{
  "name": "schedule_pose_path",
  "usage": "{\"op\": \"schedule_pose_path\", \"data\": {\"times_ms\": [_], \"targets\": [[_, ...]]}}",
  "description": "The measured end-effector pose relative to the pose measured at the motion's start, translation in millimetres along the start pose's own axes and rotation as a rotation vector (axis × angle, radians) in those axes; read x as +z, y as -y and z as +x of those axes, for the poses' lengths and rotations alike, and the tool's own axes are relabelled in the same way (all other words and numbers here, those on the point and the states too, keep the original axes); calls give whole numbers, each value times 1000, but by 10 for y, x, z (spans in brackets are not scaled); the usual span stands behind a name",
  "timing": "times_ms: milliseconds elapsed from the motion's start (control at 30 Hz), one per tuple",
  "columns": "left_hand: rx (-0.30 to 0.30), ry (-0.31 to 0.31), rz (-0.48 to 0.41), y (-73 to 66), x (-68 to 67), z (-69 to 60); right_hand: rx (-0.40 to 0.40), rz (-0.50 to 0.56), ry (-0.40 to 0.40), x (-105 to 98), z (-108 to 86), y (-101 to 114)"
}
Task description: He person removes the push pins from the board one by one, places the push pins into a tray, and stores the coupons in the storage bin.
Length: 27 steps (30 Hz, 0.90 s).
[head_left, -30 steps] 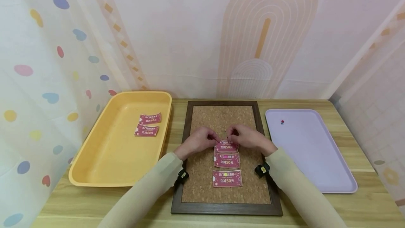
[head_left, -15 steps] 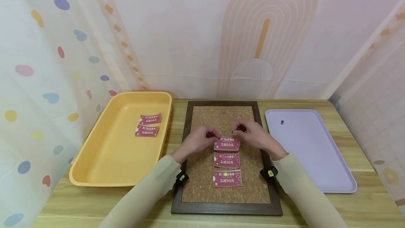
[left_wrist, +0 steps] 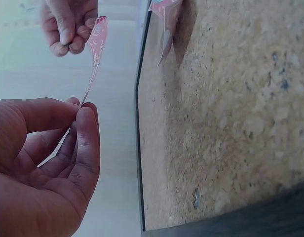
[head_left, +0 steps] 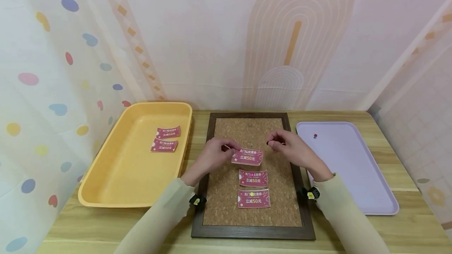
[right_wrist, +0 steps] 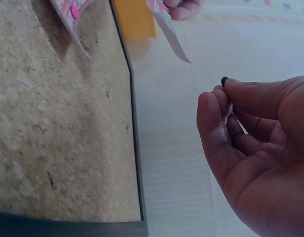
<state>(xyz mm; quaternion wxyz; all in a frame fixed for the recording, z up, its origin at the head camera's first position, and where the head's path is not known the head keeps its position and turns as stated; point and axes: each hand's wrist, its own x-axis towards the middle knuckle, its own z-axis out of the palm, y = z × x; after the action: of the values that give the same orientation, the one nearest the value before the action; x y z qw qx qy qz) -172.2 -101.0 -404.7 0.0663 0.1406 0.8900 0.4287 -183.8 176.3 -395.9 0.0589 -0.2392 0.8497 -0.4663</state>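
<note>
My left hand point(head_left: 213, 156) pinches the left edge of a pink coupon point(head_left: 247, 157) between thumb and fingertips, holding it raised off the cork board point(head_left: 226, 207). In my right hand point(head_left: 293, 151), thumb and fingertips pinch a small dark push pin point(right_wrist: 224, 81), apart from the coupon's right side. Below the raised coupon, two more coupons lie one above the other on the board. The upper coupon point(head_left: 253, 181) carries a pink pin point(right_wrist: 74, 12) and the lower coupon point(head_left: 253, 201) a yellow pin point(head_left: 252, 194). The pin's point is hidden by the fingers.
To the left stands a yellow tray point(head_left: 120, 175) with two coupons point(head_left: 164, 145) inside. A lilac tray point(head_left: 349, 167) on the right holds small red and blue pins point(head_left: 315, 136). The board has a dark wooden frame point(head_left: 252, 232), and a patterned curtain hangs behind.
The coupon has been lifted and shifted left and slightly away with my left hand. My right hand has moved right and back from it, still pinching the dark push pin.
</note>
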Motion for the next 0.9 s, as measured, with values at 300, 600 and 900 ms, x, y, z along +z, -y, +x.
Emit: {"op": "schedule_pose_path", "data": {"times_ms": [300,600,900], "targets": [[26,-46,-64,71,-124,-88,-7,-5,-38,-137,-89,12],[15,-91,-118,39,-356,-213,44,2,-86,-274,-179,-32],[-17,-170,-94,72,-603,-313,48,16,-130,-439,-275,-73]]}}
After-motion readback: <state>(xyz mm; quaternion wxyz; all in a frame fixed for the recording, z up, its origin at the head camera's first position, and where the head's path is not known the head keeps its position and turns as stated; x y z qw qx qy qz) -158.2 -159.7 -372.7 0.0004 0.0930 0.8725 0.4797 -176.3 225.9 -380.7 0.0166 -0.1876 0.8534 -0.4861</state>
